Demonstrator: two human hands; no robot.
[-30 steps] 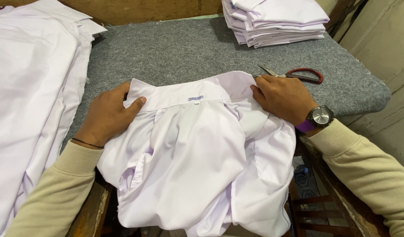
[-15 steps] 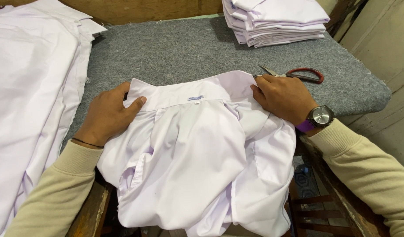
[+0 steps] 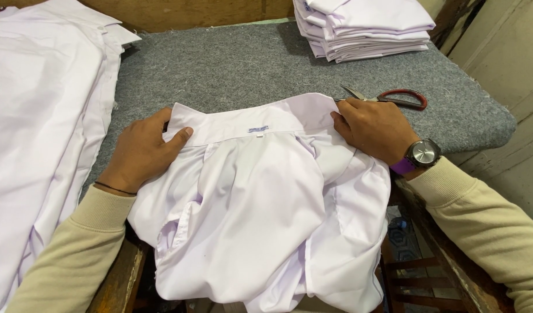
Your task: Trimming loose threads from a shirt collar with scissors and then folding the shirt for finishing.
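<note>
I had both hands gripping the white shirt (image 3: 266, 214) collar, left hand (image 3: 142, 152) and right hand (image 3: 373, 128) at its ends; squaring it on the bench (image 3: 243, 69) seemed the step, smoothing probably next

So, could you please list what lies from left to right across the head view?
Spread pile of white shirts → left hand gripping the collar → crumpled white shirt on the grey felt table → right hand → red-handled scissors.
</note>
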